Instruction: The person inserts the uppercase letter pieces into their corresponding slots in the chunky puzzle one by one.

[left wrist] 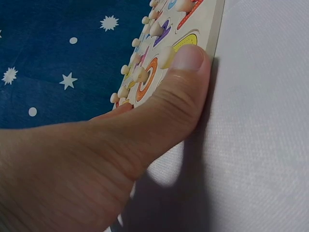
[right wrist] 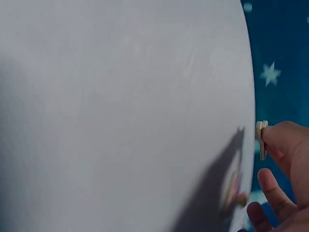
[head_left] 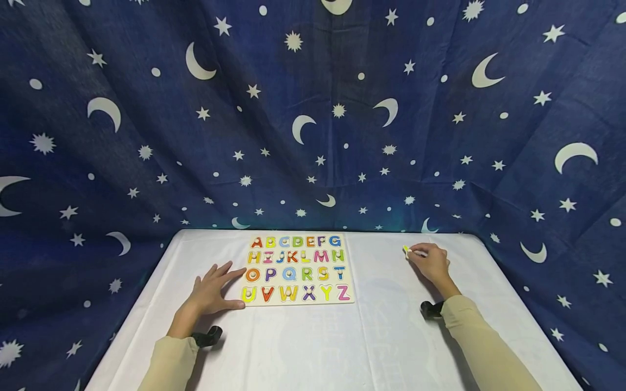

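Note:
A wooden alphabet puzzle board (head_left: 299,306) lies on the table, its coloured letters in rows, many with round wooden knobs. My left hand (head_left: 207,293) rests at its left side with fingers spread; the index fingertip is at the edge beside the orange O (head_left: 252,275). In the left wrist view, the thumb (left wrist: 164,104) lies along the board's edge by the yellow U (left wrist: 186,42). Well to the right of the board, my right hand (head_left: 431,264) pinches a small yellow letter piece (head_left: 405,250), seen edge-on in the right wrist view.
A white cloth covers the table (head_left: 313,347). Below the right hand, a small blurred piece with a wooden knob (right wrist: 241,198) shows on the cloth. A dark blue curtain (head_left: 313,136) with moons and stars hangs behind. Black straps with camera mounts (head_left: 207,336) are on both wrists.

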